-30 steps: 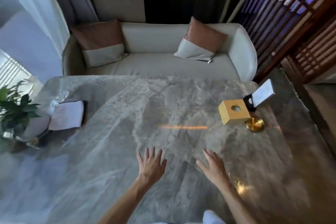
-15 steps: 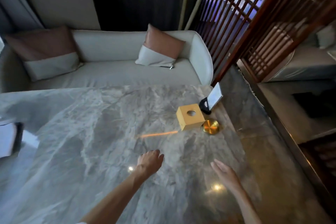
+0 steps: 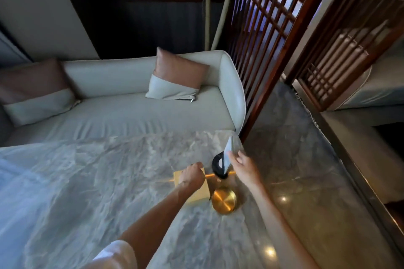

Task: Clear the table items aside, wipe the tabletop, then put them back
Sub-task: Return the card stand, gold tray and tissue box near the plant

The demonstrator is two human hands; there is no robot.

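Note:
On the grey marble tabletop, near its far right corner, stand a yellow wooden box, a round brass dish and a white card sign on a black round base. My left hand lies curled over the top of the yellow box and hides most of it. My right hand holds the white card sign by its right edge. The brass dish sits untouched just in front of both hands.
A white sofa with two brown-and-white cushions runs along the table's far edge. A dark wooden lattice screen stands at the far right corner. The table's right edge borders a lower floor area.
The view has swung right and closer to the corner items. Both hands left the bare tabletop and reached forward; the left hand now covers the yellow box and the right grips the card sign.

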